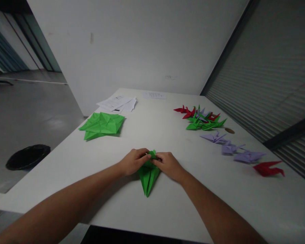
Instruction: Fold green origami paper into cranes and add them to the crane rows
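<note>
A partly folded piece of green origami paper (149, 176) lies on the white table in front of me, its split, pointed end toward me. At its far end my left hand (135, 160) pinches the paper from the left, thumb on top. My right hand (169, 165) grips the same end from the right, its fingers close to the left ones. Between the fingertips a small folded flap sticks up. The fingers partly hide the upper part of the paper.
Creased green sheets (103, 123) and printed papers (118, 103) lie on the table's left. Red, green and purple paper cranes (205, 126) are heaped at the back right; purple cranes (249, 156) and a red crane (268, 169) lie nearer. A black-lined bin (27, 157) stands on the floor.
</note>
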Available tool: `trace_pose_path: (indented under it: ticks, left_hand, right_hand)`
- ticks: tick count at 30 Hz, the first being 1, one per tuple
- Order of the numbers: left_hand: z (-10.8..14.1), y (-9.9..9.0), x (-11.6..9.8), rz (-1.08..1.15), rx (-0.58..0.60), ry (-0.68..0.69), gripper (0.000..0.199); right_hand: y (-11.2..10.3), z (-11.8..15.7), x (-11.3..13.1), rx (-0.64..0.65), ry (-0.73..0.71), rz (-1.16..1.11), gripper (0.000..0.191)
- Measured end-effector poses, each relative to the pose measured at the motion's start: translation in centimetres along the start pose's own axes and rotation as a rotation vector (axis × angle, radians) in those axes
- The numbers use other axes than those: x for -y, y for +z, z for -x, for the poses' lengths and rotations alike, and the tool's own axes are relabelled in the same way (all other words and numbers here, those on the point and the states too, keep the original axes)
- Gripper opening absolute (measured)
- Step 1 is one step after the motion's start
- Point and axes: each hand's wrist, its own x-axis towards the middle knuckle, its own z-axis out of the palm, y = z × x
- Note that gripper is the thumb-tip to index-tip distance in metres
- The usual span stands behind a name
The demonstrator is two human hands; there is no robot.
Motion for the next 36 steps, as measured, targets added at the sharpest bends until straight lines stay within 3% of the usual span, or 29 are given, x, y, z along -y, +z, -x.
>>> trace_pose_path:
  ticks: [3, 5, 6, 8, 11, 14, 25, 36]
  left_hand:
    - [0.6, -0.5, -0.4, -0.138, -0.293, 0.121, 0.019]
    - [1.3, -0.7, -1.1, -0.259, -0.390, 0.296, 0.014]
    - [1.7, -0.7, -1.6, -0.302, -0.366, 0.386, 0.013]
    - [2.5, -0.3, -2.6, -0.413, -0.211, 0.491, 0.012]
    - [3.2, 0.9, -3.6, -0.522, 0.026, 0.443, 0.012]
    - [3.2, 2.0, -3.5, -0.478, 0.133, 0.349, 0.018]
    - [2.5, 2.9, -1.9, -0.330, 0.226, 0.225, 0.030]
    - [2.9, 2.7, -3.1, -0.631, 0.264, 0.172, 0.017]
  right_hand:
    - [-0.1, 0.1, 0.1, -0.003, 0.021, -0.050, 0.032]
    - [-0.3, 0.2, 0.2, -0.008, 0.030, -0.064, 0.035]
    - [-0.3, 0.2, 0.2, -0.019, 0.035, -0.062, 0.036]
    - [-0.4, 0.2, 0.1, -0.047, 0.051, -0.051, 0.039]
    - [-0.6, 0.0, -0.2, -0.052, 0.080, -0.064, 0.038]
    - [-0.7, -0.2, -0.5, -0.038, 0.082, -0.085, 0.038]
    - [-1.0, -0.4, -1.1, -0.006, 0.064, -0.171, 0.043]
    - [-0.8, -0.4, -0.9, -0.051, 0.069, -0.054, 0.037]
